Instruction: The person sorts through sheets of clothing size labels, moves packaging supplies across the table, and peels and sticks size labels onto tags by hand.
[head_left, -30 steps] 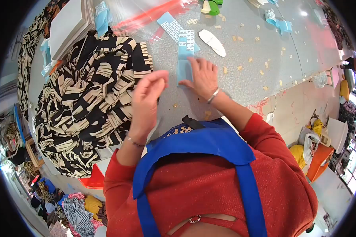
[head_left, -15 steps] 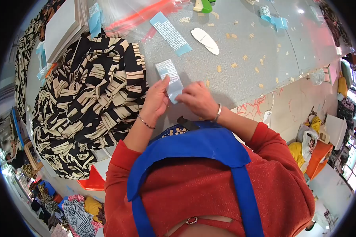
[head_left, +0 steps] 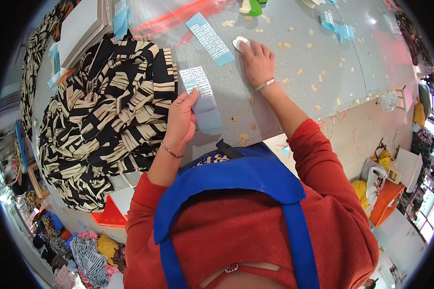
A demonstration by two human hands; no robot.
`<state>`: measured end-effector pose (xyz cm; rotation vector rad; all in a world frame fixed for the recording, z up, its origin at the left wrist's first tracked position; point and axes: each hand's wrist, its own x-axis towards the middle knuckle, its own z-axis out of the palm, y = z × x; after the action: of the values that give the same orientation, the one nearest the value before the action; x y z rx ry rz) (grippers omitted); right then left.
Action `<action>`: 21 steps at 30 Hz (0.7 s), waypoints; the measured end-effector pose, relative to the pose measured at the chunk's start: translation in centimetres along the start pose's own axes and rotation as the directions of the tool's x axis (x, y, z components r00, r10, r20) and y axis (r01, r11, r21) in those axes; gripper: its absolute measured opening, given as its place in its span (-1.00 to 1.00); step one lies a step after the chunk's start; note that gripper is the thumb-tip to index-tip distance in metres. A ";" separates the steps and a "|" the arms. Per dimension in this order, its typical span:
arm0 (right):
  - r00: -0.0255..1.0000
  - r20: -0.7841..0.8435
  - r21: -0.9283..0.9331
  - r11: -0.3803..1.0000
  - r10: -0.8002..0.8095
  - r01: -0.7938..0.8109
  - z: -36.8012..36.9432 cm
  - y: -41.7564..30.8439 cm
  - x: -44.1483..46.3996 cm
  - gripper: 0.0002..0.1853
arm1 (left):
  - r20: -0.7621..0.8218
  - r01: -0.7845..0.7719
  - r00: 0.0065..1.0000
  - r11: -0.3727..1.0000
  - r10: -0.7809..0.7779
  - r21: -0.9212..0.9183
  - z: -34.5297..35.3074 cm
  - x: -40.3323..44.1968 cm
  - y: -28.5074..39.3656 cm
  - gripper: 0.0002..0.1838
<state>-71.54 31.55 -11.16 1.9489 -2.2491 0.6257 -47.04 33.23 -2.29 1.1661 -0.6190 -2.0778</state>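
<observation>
In my left hand (head_left: 182, 118) is a pale blue backing strip (head_left: 208, 118) with printed white size stickers (head_left: 197, 77) on its upper part, pinched at the left edge by thumb and fingers. My right hand (head_left: 259, 62) reaches forward over a white oval hang tag (head_left: 240, 42) lying on the table. Its bent fingers press on the tag and cover most of it; only the upper left end shows. Between the hands and further back lies another blue sticker strip (head_left: 210, 41). A black and beige patterned garment (head_left: 106, 111) is heaped left of my left hand.
Small beige paper pieces (head_left: 286, 81) are scattered over the grey table (head_left: 294, 103). Clear plastic bags with red edges (head_left: 173, 21) lie at the back, near a green and white tool (head_left: 250, 7). A curled blue strip (head_left: 337, 29) is back right. White card sheets (head_left: 84, 29) stand back left.
My right hand has left the sticker strip and moved forward and right onto the white hang tag. The strip in my left hand has turned flatter, its printed stickers now facing up.
</observation>
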 end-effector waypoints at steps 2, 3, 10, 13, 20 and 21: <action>1.000 0.017 0.004 1.000 0.012 -0.012 -0.3 -0.6 -1.1 -0.59 | -0.025 -0.006 1.000 1.000 0.005 -0.027 -0.2 -0.4 0.0 -0.72; 0.999 0.030 0.017 0.999 0.031 -0.032 -0.8 -1.1 -1.9 -0.59 | -0.033 -0.007 0.999 1.000 0.007 -0.019 -0.3 -0.7 0.0 -0.72; 0.998 0.047 0.296 0.953 0.048 -0.060 -3.5 -3.6 -7.3 -0.35 | -0.035 0.011 0.999 0.999 -0.012 -0.031 -0.6 -1.5 -0.7 -0.73; 0.982 0.028 0.394 0.901 0.184 -0.180 -3.7 -3.8 -7.7 -0.40 | -0.022 0.025 0.999 0.999 -0.025 -0.026 -0.3 -1.5 -0.9 -0.73; 0.839 0.166 0.636 0.593 0.519 -0.493 -7.4 0.2 -7.1 -0.76 | -0.015 0.015 1.000 1.000 -0.015 -0.011 0.4 -1.6 -1.3 -0.75; 0.876 0.150 0.649 0.623 0.459 -0.437 -7.8 -0.1 -7.4 -0.78 | -0.013 -0.006 1.000 1.000 0.006 0.008 0.7 -1.6 -1.4 -0.75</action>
<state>-71.58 41.26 -6.58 1.5012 -2.7640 1.7310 -47.47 35.42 -2.00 1.1799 -0.6250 -2.0632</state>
